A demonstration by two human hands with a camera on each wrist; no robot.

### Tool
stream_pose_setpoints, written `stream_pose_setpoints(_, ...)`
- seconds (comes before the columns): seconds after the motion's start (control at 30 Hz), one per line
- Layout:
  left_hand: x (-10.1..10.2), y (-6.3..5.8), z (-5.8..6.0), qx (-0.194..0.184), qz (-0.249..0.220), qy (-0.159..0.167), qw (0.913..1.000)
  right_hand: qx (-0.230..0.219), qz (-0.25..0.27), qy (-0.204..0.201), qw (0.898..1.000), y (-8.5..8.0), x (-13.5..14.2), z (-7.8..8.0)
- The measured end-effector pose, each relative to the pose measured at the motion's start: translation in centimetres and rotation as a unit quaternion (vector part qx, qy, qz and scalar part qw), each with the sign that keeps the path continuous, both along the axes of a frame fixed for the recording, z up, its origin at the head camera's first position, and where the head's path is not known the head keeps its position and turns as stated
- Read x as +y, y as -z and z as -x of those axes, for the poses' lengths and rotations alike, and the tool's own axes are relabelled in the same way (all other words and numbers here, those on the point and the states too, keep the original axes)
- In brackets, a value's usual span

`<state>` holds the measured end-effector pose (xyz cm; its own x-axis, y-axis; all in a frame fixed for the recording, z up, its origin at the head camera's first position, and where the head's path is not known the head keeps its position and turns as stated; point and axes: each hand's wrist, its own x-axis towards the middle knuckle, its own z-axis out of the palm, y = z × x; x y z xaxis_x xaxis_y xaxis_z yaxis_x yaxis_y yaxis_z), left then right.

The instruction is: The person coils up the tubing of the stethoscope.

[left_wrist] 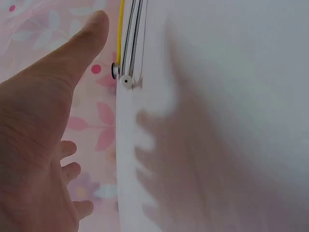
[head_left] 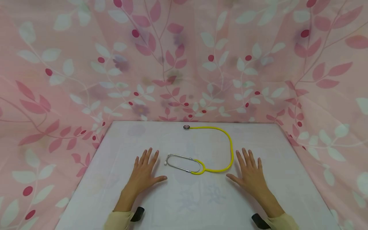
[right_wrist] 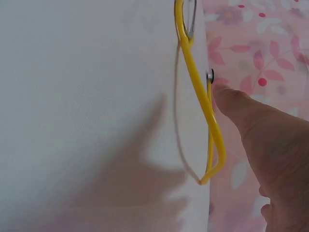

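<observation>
A stethoscope with yellow tubing (head_left: 230,143) lies on the white table (head_left: 187,198). Its metal ear tubes (head_left: 181,161) sit between my hands and its chest piece (head_left: 186,127) rests near the far edge. My left hand (head_left: 145,174) lies flat, fingers spread, just left of the ear tubes (left_wrist: 131,43), holding nothing. My right hand (head_left: 250,174) lies flat, fingers spread, just right of the tubing loop (right_wrist: 203,111), also holding nothing. Neither hand touches the stethoscope.
Pink cloth with a leaf print (head_left: 184,64) hangs behind the table and drapes down both sides. Cream sleeves and dark wrist straps (head_left: 137,214) show at the bottom edge.
</observation>
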<state>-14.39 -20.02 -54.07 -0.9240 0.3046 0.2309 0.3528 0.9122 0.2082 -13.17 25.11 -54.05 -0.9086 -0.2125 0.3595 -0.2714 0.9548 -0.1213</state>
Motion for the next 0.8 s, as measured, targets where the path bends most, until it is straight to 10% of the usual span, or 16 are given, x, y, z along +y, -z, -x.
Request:
stream_pose_setpoints(0.53,5.3,0.5,4.9,-0.049,0.010,0.153,0.9870,-0.077,-0.063,-0.057,0.993,-0.1,-6.5,1.1)
stream_pose_setpoints(0.8,6.4,1.6,5.8,-0.065,0.022,0.172,0.9826,-0.070,-0.089,-0.063,0.992,0.3,-8.1,1.1)
